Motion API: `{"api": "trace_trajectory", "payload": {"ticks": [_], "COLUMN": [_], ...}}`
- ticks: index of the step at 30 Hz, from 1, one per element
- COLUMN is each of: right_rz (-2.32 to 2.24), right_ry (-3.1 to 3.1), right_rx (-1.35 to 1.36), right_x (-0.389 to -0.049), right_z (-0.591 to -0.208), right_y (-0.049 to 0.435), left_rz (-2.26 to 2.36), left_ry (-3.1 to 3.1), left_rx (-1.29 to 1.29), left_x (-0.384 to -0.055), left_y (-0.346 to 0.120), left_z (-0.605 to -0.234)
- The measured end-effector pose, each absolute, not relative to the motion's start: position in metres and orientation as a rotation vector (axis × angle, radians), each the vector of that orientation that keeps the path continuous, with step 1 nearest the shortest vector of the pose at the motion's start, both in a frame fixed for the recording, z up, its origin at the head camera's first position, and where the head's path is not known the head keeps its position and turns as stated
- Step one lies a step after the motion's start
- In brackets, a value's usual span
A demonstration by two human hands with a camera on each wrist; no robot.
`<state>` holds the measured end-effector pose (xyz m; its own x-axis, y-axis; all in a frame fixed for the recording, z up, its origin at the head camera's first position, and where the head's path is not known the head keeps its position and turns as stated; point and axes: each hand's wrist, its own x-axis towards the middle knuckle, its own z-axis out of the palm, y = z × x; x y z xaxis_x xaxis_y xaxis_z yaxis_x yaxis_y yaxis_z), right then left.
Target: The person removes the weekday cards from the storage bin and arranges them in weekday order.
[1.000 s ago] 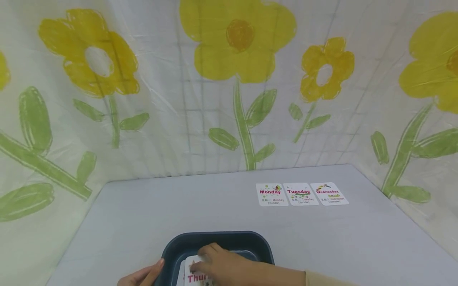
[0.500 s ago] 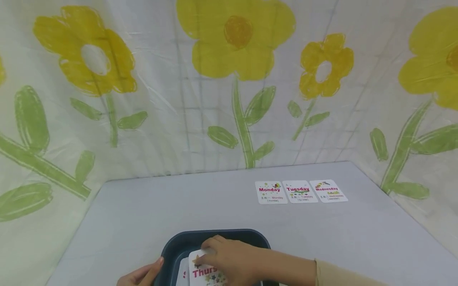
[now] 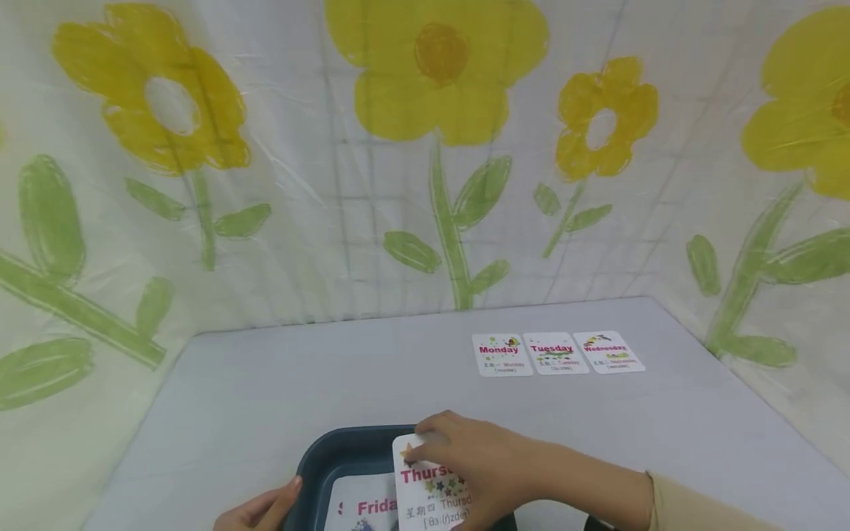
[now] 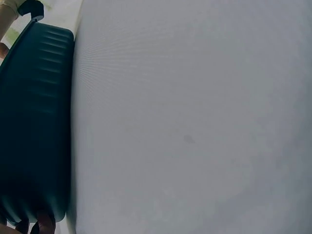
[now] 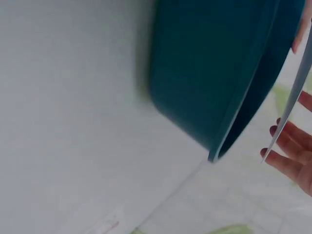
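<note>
In the head view my right hand (image 3: pixel 491 464) holds a white Thursday card (image 3: pixel 428 490) by its edges, above the right part of a dark blue-green plastic tray (image 3: pixel 358 442). The right wrist view has this card (image 5: pixel 295 92) edge-on between the fingers, lifted clear of the tray. On the tray's left rim, my left hand (image 3: pixel 262 509) grips with the thumb at the edge; its fingertips (image 4: pixel 46 223) show against the outer wall in the left wrist view. A Friday card (image 3: pixel 365 501) lies inside the tray, over another card mostly hidden beneath it.
Toward the back right of the white table (image 3: pixel 299 383), a Monday card (image 3: pixel 502 355), a Tuesday card (image 3: pixel 555 354) and a Wednesday card (image 3: pixel 609 352) lie in a row. A flower-printed curtain (image 3: pixel 299 221) hangs behind and at the sides.
The right hand has lifted the Thursday card from the tray and carried it rightward, uncovering the Friday card. The left hand stays at the tray's left rim.
</note>
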<state>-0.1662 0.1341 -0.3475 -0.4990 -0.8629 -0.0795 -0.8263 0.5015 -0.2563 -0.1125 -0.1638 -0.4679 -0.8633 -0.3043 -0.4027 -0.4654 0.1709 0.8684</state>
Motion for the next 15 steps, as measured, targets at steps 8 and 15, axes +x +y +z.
{"api": "trace_trajectory", "payload": {"ticks": [8, 15], "right_rz": [-0.228, -0.248], "right_ry": [2.627, 2.655], "right_rx": [-1.332, -1.187], "right_x": [-0.161, -0.161], "right_z": [-0.334, -0.330], "right_y": [0.161, 0.187], "left_rz": [1.812, 1.843], "left_ry": [2.278, 2.245], "left_rx": [-0.742, -0.744], "left_x": [-0.113, -0.112], "left_y": [-0.164, -0.162], "left_z": [-0.467, -0.467]}}
